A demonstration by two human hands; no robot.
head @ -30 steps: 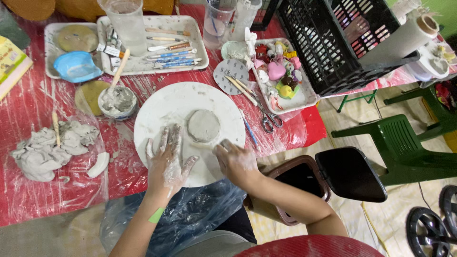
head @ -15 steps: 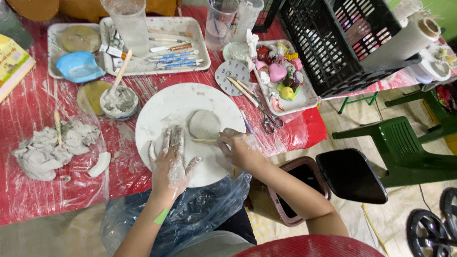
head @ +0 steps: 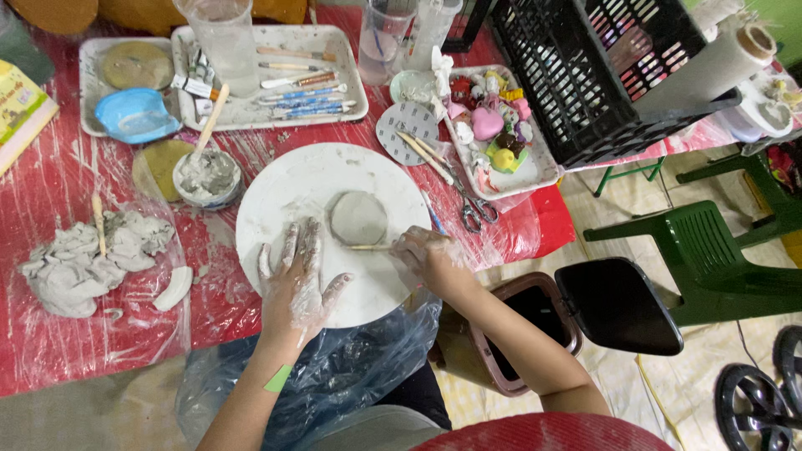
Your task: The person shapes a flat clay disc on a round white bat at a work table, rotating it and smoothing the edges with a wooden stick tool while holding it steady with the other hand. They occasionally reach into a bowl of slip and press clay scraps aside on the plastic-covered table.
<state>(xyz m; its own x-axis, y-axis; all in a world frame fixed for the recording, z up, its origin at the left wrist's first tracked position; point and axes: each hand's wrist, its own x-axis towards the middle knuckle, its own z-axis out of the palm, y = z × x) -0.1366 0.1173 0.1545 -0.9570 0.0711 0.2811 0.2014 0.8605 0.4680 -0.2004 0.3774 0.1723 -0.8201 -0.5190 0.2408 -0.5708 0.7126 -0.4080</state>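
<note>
Left hand (head: 294, 280) spread flat on white round board (head: 276, 192); right hand (head: 428, 259) pinching wooden stick (head: 370, 247) against clay disc (head: 357, 218).

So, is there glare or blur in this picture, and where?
Head view: sharp overall, soft even light; white glare streaks on the red plastic sheet; both clay-smeared hands, left hand and right hand, are crisp; edges bend slightly, as with a wide lens.

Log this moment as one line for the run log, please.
left hand flat on white round board | right hand holds thin wooden stick, tip at grey clay disc | clay-slip bowl beside board
</note>
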